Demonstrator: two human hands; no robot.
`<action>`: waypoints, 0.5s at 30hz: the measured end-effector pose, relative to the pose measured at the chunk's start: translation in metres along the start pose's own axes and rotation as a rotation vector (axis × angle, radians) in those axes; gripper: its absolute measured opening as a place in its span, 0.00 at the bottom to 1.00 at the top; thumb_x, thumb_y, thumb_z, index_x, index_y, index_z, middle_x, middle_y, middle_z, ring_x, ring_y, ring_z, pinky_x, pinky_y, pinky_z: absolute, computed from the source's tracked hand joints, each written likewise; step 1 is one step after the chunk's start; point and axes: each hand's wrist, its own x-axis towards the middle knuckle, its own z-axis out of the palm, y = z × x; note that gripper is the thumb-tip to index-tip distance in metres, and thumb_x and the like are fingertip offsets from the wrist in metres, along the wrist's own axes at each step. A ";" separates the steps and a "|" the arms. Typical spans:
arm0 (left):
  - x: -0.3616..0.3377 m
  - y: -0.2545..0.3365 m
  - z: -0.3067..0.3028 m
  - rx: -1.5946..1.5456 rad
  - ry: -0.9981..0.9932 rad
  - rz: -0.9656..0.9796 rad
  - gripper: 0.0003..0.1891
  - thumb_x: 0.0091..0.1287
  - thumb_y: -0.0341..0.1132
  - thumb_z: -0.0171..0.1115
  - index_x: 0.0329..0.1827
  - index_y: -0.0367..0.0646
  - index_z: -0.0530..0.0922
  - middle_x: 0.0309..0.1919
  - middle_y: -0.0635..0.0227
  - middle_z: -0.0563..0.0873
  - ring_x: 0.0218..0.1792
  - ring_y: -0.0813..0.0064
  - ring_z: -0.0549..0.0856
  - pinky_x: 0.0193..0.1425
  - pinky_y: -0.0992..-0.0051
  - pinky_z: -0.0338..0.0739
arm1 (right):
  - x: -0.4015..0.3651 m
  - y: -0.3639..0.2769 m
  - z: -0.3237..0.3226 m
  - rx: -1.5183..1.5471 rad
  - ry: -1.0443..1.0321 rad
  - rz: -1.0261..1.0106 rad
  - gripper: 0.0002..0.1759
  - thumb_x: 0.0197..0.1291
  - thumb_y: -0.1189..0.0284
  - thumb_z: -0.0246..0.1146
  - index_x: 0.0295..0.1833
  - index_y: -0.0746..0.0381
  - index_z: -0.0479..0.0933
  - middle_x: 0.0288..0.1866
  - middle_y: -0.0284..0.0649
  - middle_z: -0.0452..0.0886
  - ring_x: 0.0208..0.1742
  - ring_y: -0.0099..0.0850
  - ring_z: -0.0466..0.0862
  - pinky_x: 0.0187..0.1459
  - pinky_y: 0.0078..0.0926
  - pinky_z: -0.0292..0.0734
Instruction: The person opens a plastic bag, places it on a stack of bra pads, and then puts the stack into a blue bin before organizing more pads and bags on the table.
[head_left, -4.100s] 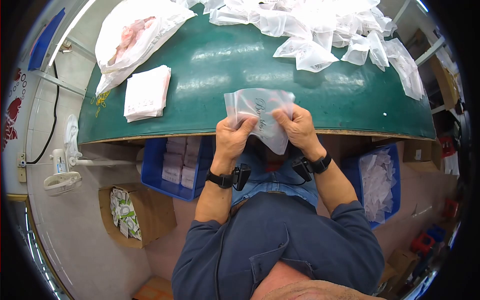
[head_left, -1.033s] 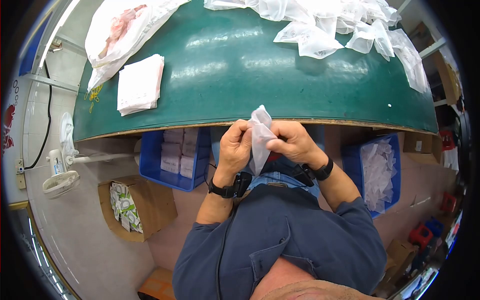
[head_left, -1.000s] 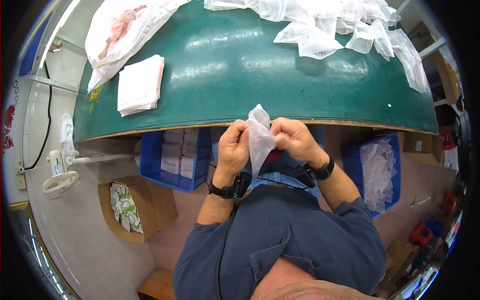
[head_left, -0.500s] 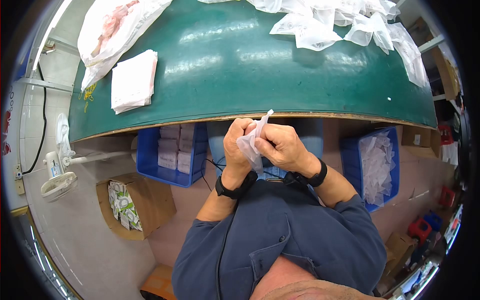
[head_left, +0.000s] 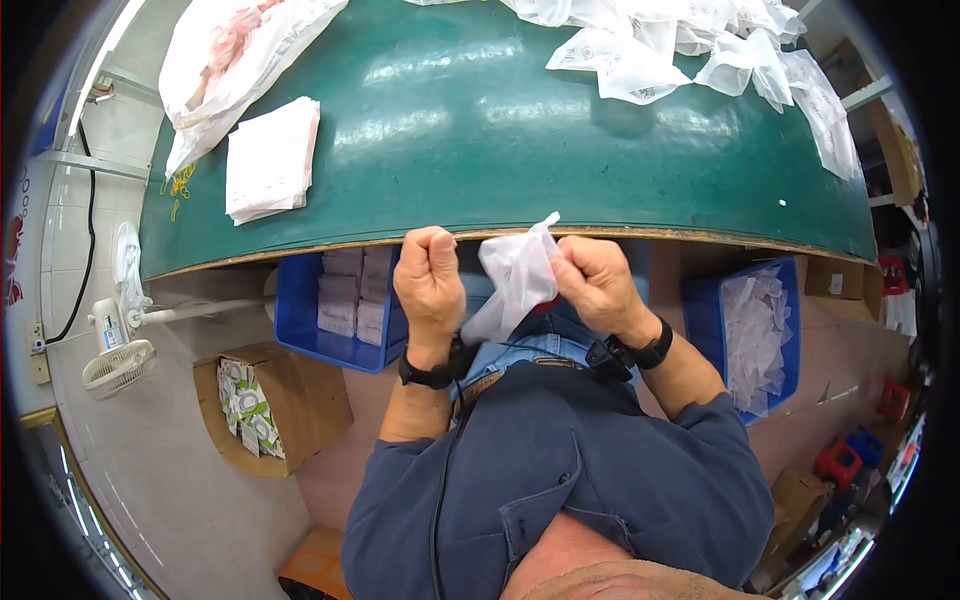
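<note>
A crumpled, translucent plastic bag [head_left: 515, 278] hangs between my hands, just in front of the table edge. My right hand [head_left: 602, 290] is closed, pinching the bag's right side between thumb and fingers. To the left, my left hand [head_left: 430, 285] makes a closed fist, apart from the bag's upper part. Whatever that fist may hold is hidden. On the green table [head_left: 430, 180] lies a stack of white sheets or flat bags [head_left: 270, 160], beyond my left hand.
Several translucent printed bags [head_left: 640, 70] lie at the table's far right. A large white bag [head_left: 200, 100] and yellow bands [head_left: 180, 185] are at left. Below stand a blue bin [head_left: 345, 352] of packs, a blue bin [head_left: 755, 340] of clear bags, a carton [head_left: 310, 400] and a fan [head_left: 120, 365].
My hands have moved apart, left hand going left and right hand slightly right. The bag, formerly bunched between both hands, now spreads wider from my right hand.
</note>
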 end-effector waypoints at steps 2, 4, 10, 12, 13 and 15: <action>0.005 -0.002 -0.005 -0.001 -0.111 -0.083 0.12 0.81 0.41 0.58 0.48 0.40 0.77 0.36 0.72 0.81 0.36 0.80 0.77 0.44 0.78 0.76 | 0.002 0.004 -0.004 0.076 0.048 0.085 0.12 0.75 0.71 0.61 0.37 0.66 0.78 0.25 0.33 0.76 0.25 0.21 0.71 0.29 0.23 0.69; 0.006 -0.004 0.007 -0.079 -0.127 -0.043 0.12 0.81 0.42 0.58 0.50 0.40 0.76 0.38 0.71 0.81 0.38 0.81 0.77 0.46 0.78 0.76 | 0.004 0.010 -0.004 0.023 0.035 0.044 0.12 0.75 0.70 0.60 0.37 0.66 0.78 0.25 0.32 0.76 0.26 0.21 0.71 0.30 0.23 0.69; -0.001 -0.012 0.023 -0.255 -0.195 -0.048 0.17 0.80 0.41 0.60 0.61 0.37 0.71 0.48 0.67 0.79 0.48 0.82 0.78 0.56 0.78 0.75 | 0.010 0.012 0.002 0.082 0.042 -0.029 0.14 0.73 0.69 0.64 0.34 0.66 0.77 0.21 0.34 0.70 0.24 0.22 0.68 0.27 0.27 0.66; -0.006 -0.007 0.031 -0.313 -0.199 -0.080 0.17 0.80 0.41 0.61 0.61 0.37 0.72 0.47 0.67 0.80 0.48 0.82 0.78 0.55 0.78 0.76 | 0.010 0.019 0.002 0.099 0.036 -0.014 0.13 0.73 0.69 0.64 0.35 0.66 0.77 0.22 0.34 0.70 0.24 0.22 0.68 0.27 0.27 0.66; -0.007 -0.004 0.035 -0.373 -0.207 -0.109 0.17 0.80 0.41 0.61 0.60 0.37 0.73 0.46 0.68 0.81 0.47 0.82 0.79 0.54 0.78 0.77 | 0.011 0.023 0.002 0.113 0.035 -0.001 0.13 0.73 0.69 0.64 0.35 0.66 0.77 0.22 0.34 0.70 0.24 0.22 0.68 0.27 0.26 0.66; -0.008 0.002 0.037 -0.431 -0.218 -0.140 0.17 0.80 0.41 0.62 0.59 0.37 0.74 0.45 0.69 0.81 0.46 0.82 0.80 0.53 0.77 0.77 | 0.011 0.024 0.003 0.129 0.037 0.014 0.13 0.73 0.69 0.64 0.36 0.65 0.77 0.22 0.34 0.70 0.24 0.22 0.68 0.27 0.26 0.66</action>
